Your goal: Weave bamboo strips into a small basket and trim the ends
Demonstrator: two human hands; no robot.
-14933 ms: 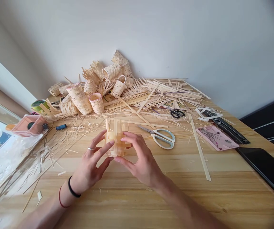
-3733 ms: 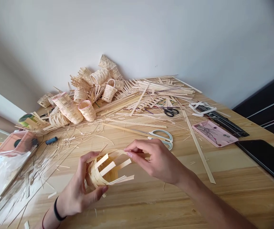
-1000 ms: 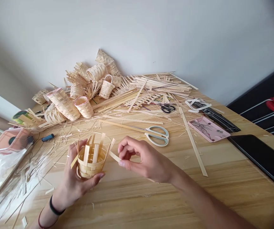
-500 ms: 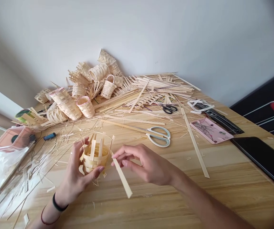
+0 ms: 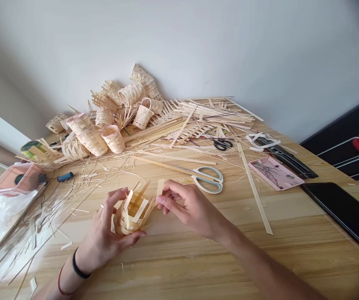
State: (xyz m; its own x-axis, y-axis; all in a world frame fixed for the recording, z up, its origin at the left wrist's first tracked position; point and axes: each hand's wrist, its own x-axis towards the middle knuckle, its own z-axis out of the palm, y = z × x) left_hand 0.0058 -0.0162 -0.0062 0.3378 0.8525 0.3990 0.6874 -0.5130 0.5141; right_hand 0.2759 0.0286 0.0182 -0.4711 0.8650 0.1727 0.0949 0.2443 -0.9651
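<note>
The unfinished woven basket (image 5: 123, 221) is held in front of the person, low over the bare wooden table (image 5: 173, 268). The left hand (image 5: 103, 233) cups its wall, fingers round the far side, thumb along the near lower side. The right hand (image 5: 192, 208), just beside the rim, pinches a flat wooden strip (image 5: 160, 187) between thumb and forefinger.

Change noted: the strip's long free end, half a second ago hanging toward the viewer, no longer shows there; a short end stands above the fingers. The basket has tipped over rightward. In my judgement, this presents the rim for working the strip around the stakes.

The basket's long axis slants from lower left to upper right, mouth and stakes that way; the strip's visible end points upward.

Beyond lie white-handled scissors (image 5: 206, 178), then a pile of woven baskets (image 5: 93, 139).
</note>
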